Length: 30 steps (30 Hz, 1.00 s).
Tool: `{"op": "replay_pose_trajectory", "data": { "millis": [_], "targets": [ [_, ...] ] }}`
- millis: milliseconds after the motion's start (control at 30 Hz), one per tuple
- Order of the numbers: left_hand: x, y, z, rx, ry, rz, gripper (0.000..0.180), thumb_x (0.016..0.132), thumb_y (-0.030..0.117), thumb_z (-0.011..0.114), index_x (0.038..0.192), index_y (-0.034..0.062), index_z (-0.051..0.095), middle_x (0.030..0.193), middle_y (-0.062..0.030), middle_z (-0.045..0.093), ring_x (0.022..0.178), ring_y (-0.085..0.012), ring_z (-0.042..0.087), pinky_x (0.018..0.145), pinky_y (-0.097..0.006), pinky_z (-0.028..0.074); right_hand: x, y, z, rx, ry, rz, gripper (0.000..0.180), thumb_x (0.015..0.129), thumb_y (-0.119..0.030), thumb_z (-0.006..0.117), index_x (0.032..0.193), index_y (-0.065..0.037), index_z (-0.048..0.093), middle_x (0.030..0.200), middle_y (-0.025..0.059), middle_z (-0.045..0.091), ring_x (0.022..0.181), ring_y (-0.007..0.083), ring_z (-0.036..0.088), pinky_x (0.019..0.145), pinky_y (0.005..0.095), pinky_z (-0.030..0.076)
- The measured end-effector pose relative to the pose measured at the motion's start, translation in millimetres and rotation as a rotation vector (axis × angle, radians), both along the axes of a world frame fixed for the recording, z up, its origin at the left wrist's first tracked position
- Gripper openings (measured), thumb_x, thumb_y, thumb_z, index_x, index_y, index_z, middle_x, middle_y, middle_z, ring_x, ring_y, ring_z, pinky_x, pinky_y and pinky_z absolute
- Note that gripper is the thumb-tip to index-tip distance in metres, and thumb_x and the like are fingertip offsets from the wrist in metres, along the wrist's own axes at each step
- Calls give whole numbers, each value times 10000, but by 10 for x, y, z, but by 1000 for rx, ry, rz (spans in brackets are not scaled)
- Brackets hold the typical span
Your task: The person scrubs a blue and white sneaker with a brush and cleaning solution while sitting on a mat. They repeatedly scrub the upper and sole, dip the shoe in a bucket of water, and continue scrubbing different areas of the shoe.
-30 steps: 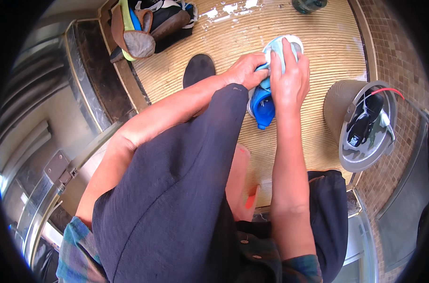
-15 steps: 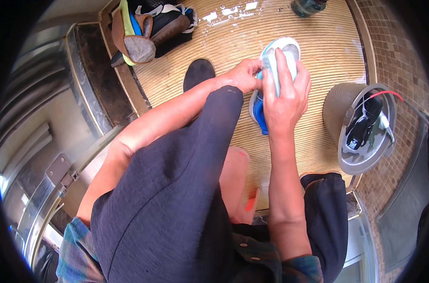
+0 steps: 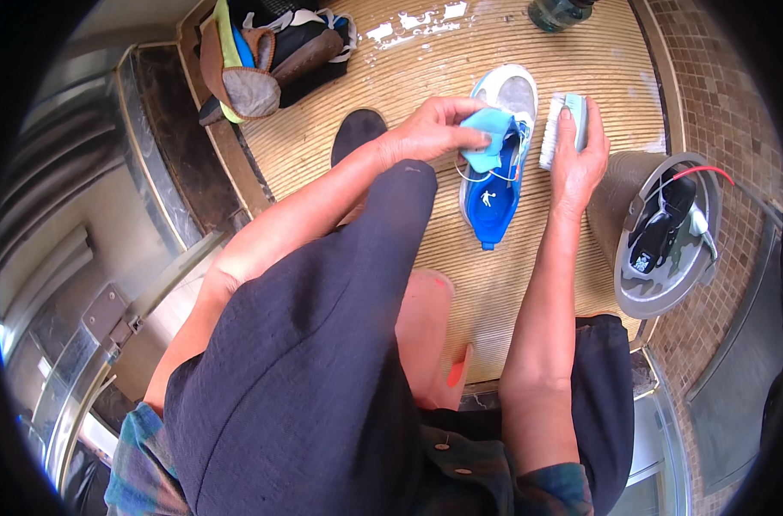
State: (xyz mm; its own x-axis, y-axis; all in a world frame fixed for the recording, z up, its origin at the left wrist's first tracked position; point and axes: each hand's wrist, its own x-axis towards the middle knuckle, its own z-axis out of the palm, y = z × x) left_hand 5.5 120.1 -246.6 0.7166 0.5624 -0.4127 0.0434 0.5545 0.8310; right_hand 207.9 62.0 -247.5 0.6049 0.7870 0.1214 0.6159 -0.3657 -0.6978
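Note:
A white and grey sneaker (image 3: 488,206) with a bright blue inside lies on the ribbed floor, toe pointing away from me. My left hand (image 3: 447,133) pinches the sneaker's light blue tongue (image 3: 492,142) between thumb and fingers and pulls it up and to the left. White lace hangs in a loop below it. Right of the sneaker and apart from it, my right hand (image 3: 578,150) grips a scrubbing brush (image 3: 549,142) with white bristles and a pale blue-white back. The bristles face the sneaker.
A grey-brown bucket (image 3: 611,206) holding dark shoes and a white-handled item stands at the right. Several shoes and insoles (image 3: 262,64) are piled at the far left. A dark oval sole (image 3: 359,136) lies nearby, and a dark container (image 3: 560,13) stands at the back.
My right hand and the brush have moved off the sneaker to the right. The tongue in my left hand now shows, as does the blue inside.

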Motion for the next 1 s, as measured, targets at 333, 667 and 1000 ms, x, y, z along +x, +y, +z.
{"op": "replay_pose_trajectory", "data": {
  "millis": [333,667,1000],
  "targets": [
    [153,191,-155,209,262,31,216,882,157,606,1053,34,650,801,-26,652,675,-93,600,582,-250,494,-236,-278,-94,-41,24,210,455,875,-243,640,1294,-84,563,1183,230,532,1069,376,555,905,421,449],
    [150,40,-68,254,256,77,544,795,278,750,1246,86,513,1159,-119,560,1072,-198,546,909,-336,459,-181,-753,-208,34,343,4,433,918,-175,597,1304,6,522,1192,224,549,1083,328,562,947,393,430],
    [-57,-329,35,408,472,-380,895,707,239,835,1393,11,308,1295,-182,525,1200,-273,526,1002,-373,431,-196,-776,-347,-41,266,-100,477,928,-209,595,1343,-7,475,1201,207,547,1090,302,560,942,391,437]
  ]
}}
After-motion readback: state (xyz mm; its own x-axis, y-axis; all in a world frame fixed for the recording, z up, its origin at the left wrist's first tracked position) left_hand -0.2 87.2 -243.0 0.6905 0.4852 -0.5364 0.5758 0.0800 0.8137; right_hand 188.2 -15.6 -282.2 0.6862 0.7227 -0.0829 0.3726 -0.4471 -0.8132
